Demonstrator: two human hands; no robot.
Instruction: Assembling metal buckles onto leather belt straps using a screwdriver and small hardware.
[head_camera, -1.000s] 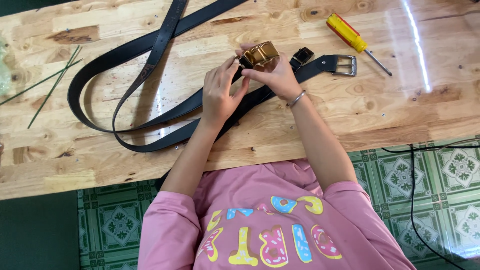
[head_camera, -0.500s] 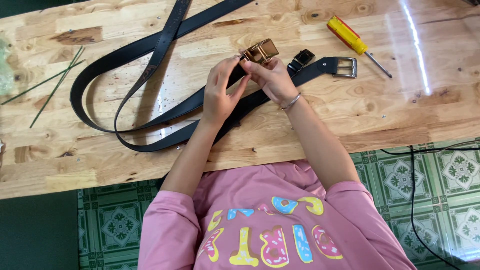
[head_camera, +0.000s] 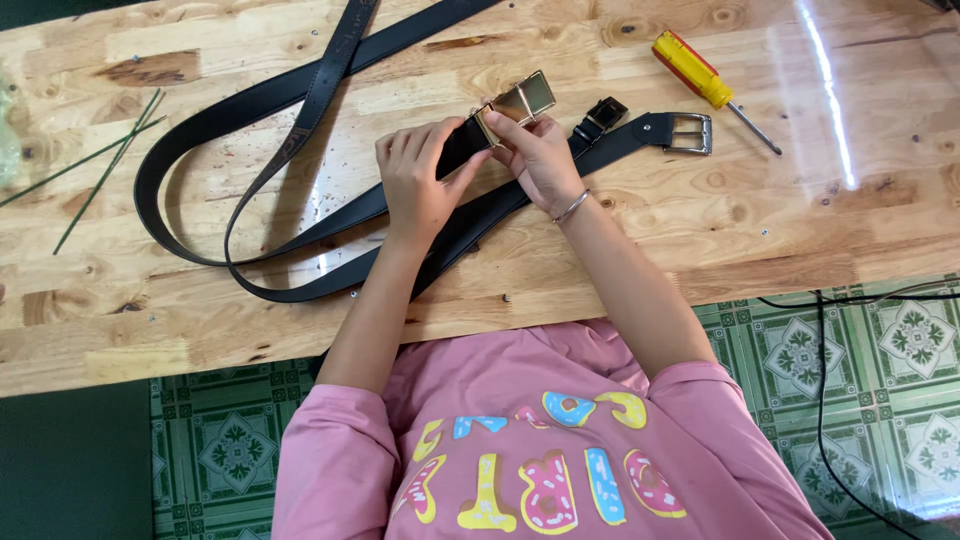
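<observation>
both hands meet a little above the middle of the frame, over the wooden surface (head_camera: 780, 230). left hand (head_camera: 418, 180) is curled round the end of a black belt (head_camera: 300, 90), fingers pressed down on the strap and thumb tucked against its edge. right hand (head_camera: 540, 155) pinches the gold buckle (head_camera: 525, 100) at that same strap end, fingertips on the metal frame; a thin bracelet (head_camera: 572, 207) sits on its wrist. the buckle is lifted slightly and tilted, just up and right of the knuckles.

the surface's near edge runs across the lower middle of the frame, close under the forearms, with green patterned floor tiles (head_camera: 900, 350) beyond it. open wood lies to the right of the hands and along the near edge at lower left.

the belt loops wide to the left and back under the hands; its upper runs are cut off by the top of the frame. how the strap sits inside the buckle is hidden by the fingers.

a second black strap end with a silver buckle (head_camera: 690, 132) lies just right of the hands, a small dark clasp (head_camera: 600, 113) beside it. a yellow and red screwdriver (head_camera: 705, 80) lies at upper right, well apart. thin green stems (head_camera: 110, 165) rest at far left. a black cable (head_camera: 825, 400) trails over the tiles at lower right.
</observation>
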